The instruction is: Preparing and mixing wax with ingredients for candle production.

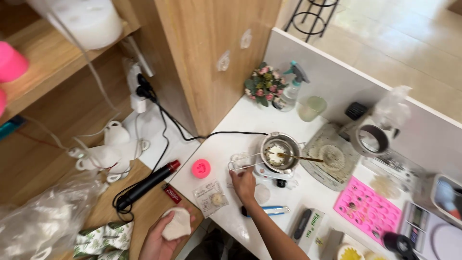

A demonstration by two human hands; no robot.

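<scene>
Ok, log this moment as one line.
left hand: holds white lump | right hand: on wire handle of metal melting pot | spoon: across pot

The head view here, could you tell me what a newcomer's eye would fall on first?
Probably the small metal melting pot on its little heater, mid-counter, with a spoon resting across it and the right hand at its wire handle. Next, the left hand at the bottom edge, cupping a pale lump. The bright pink mould tray to the right and the round pink mould also stand out.
</scene>
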